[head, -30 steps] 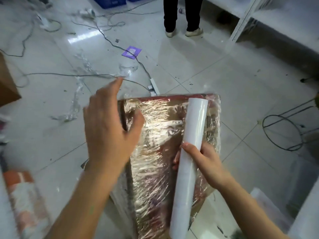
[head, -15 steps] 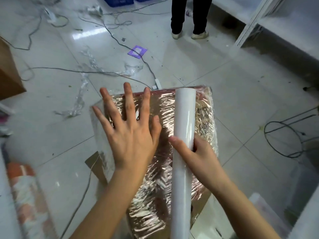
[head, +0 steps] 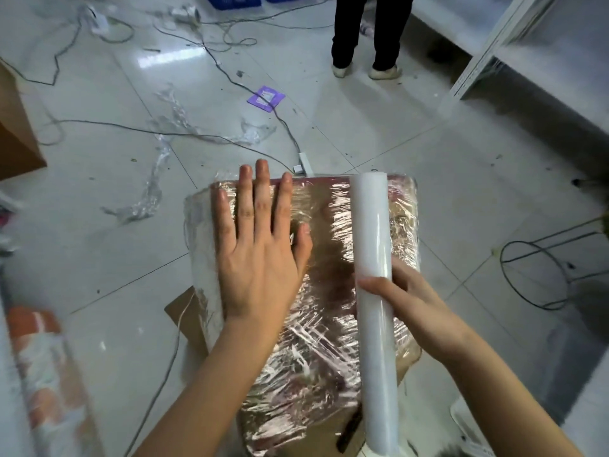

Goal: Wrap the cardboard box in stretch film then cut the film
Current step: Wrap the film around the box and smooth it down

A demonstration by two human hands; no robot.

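The cardboard box (head: 316, 291), already film-covered, stands on the floor (head: 362, 120). The film roll (head: 374, 291) lies along its right side, long axis running away from the person. The left hand (head: 260, 255) presses flat, fingers straight; the right hand (head: 412, 305) apparently curls round the roll.

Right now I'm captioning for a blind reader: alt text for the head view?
A left hand presses flat on a film-wrapped cardboard box while the right hand grips a white roll of stretch film lying along it, above a grey tiled floor strewn with cables.
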